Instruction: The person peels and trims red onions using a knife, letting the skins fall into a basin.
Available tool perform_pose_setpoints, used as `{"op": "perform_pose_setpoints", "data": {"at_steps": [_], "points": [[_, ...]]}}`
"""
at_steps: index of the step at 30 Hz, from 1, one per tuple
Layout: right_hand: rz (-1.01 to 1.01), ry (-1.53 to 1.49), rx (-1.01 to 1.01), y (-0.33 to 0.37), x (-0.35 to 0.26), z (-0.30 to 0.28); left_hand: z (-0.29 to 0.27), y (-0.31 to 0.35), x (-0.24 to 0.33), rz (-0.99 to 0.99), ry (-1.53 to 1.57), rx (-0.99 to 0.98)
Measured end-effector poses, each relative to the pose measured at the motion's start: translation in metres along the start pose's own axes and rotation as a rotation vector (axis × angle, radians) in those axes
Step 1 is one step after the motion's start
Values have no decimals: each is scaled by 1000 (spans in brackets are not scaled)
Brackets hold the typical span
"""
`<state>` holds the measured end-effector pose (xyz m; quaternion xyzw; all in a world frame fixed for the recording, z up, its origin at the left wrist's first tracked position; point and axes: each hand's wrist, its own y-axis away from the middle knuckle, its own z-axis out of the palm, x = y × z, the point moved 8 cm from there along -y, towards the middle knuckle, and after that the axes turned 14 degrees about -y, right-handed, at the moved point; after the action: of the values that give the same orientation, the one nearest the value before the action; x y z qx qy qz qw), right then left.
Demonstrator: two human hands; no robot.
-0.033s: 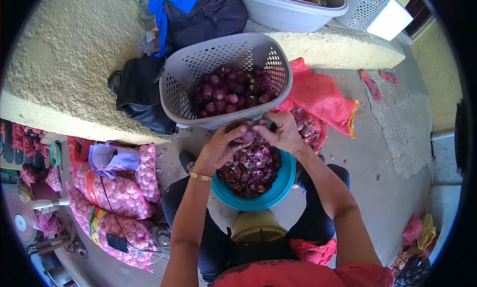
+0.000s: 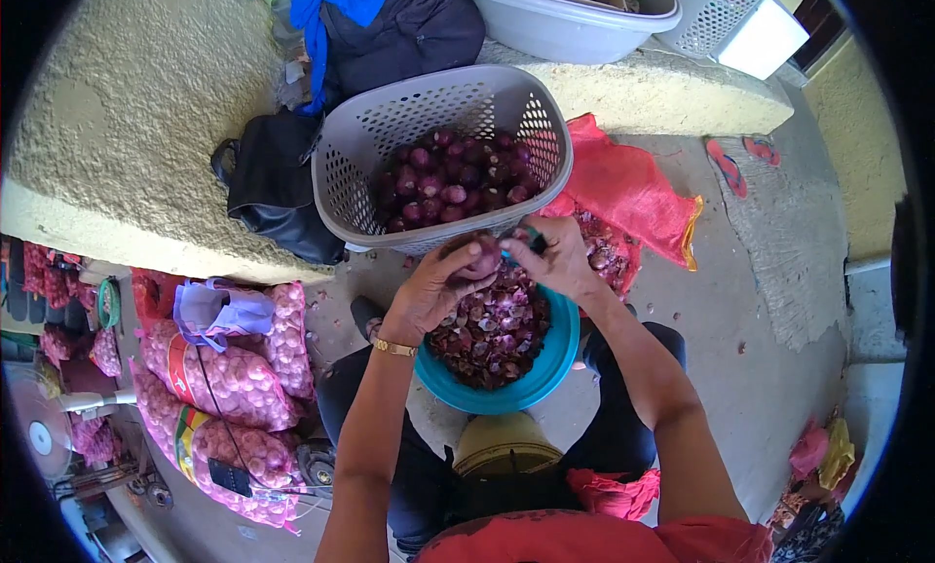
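My left hand (image 2: 433, 282), with a gold-coloured band at its wrist, is closed around a purple-red onion (image 2: 481, 257). Close beside it, my right hand (image 2: 562, 256) grips a small dark green object (image 2: 534, 240) whose kind I cannot make out; its thumb points toward the onion. Below both hands stands a round teal basin (image 2: 563, 363) holding loose onion skins (image 2: 492, 334). Just beyond them is a grey perforated basket (image 2: 351, 125) with many red onions (image 2: 453, 178) inside.
A red mesh sack (image 2: 623, 178) and more skins lie right of the basket. Pink net sacks of bulbs (image 2: 234, 378) are piled at the left, under a lilac bag (image 2: 226, 310). A black bag (image 2: 278, 183) leans against a low wall; flip-flops (image 2: 728, 168) lie far right.
My right hand's thumb has drawn slightly away from the onion, leaving a small gap. The onion in my left hand shows more of its side. All else is unmoved.
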<state>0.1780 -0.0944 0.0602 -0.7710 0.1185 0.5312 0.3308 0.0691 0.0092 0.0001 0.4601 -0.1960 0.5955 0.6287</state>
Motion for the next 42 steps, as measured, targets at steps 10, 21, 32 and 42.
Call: {"op": "perform_pose_setpoints", "data": {"at_steps": [10,21,32,42], "points": [[76,56,-60,-2,-5,-11,2,-4,2,32,305,28],[19,322,-55,-3,-16,-6,18,-15,-9,16,282,111],[20,396,-69,-1,-14,2,21,-20,-27,-56,430,142],[7,492,-109,1,-16,7,16,-22,-35,-55,491,174]]}}
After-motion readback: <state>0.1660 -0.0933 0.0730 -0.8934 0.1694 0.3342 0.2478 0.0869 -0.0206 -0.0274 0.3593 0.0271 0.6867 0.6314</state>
